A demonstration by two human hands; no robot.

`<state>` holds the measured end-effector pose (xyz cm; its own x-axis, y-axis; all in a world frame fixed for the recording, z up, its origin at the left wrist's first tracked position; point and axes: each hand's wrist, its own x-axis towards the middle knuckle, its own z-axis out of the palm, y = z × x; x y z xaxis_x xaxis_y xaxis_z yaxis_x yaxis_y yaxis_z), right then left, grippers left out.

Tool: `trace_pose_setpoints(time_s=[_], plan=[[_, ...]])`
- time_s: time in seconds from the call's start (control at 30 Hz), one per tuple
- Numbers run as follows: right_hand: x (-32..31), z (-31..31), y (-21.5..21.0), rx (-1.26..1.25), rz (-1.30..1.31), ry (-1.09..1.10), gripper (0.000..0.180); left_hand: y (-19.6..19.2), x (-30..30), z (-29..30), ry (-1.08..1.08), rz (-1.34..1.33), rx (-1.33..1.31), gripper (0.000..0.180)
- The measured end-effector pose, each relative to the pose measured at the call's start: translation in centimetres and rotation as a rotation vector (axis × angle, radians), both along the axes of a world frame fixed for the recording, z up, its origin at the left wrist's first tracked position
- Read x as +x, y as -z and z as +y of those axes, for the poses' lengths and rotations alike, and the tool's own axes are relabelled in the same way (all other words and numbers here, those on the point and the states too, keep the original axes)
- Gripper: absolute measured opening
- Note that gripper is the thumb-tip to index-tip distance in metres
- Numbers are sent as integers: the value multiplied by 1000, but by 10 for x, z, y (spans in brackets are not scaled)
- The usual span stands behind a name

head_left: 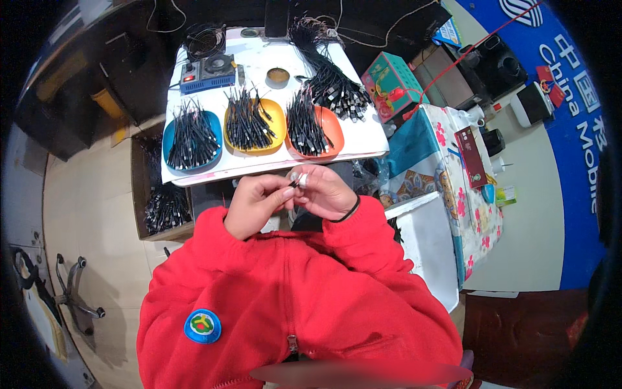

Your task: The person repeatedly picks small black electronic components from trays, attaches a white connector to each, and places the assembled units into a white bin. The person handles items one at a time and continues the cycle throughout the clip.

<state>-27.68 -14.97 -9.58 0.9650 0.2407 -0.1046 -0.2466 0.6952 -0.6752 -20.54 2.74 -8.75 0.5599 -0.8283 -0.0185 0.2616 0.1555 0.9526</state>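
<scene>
My left hand [254, 202] and my right hand [329, 192] meet in front of the white table's near edge, fingertips pinched together. Between them is a small black piece [294, 184] that looks like a cable end; most of it is hidden by the fingers. Something white is wrapped around fingertips of my right hand. Just beyond stand three dishes of short black cables: a blue dish [171, 155], a yellow dish [275, 117] and an orange dish [334, 133]. Behind the orange one lies a big bundle of black cables [337, 87] with metal plugs.
On the white table [253, 65] sit a blue device with a round top [208, 76] and a round tin [277, 78]. A box of cables [167, 207] stands low at left. At right are a green carton [392, 87], a flowered tablecloth [476, 220] and a white tray [427, 249].
</scene>
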Motion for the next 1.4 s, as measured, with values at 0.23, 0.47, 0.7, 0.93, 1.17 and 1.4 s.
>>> trace_pose_setpoints(time_s=[0.23,0.47,0.7,0.93,1.17,1.4], plan=[[116,-121,-5,-1177,-149,512,23,15,19,-5,-115,104,-12,13],[237,-188,-22,-2199,325,476,45,27,25,-11,-138,233,-39,13],[262,-214,-26,-2219,465,539,43,32,37,-3,-166,219,-53,14],[186,-223,-117,-630,251,747,21,25,35,-6,-189,300,-186,14],[52,-101,-121,-1059,-364,748,19,-6,26,-18,-74,398,-325,16],[-51,31,-28,-1545,-618,425,15,-43,56,-38,-107,359,-366,16]])
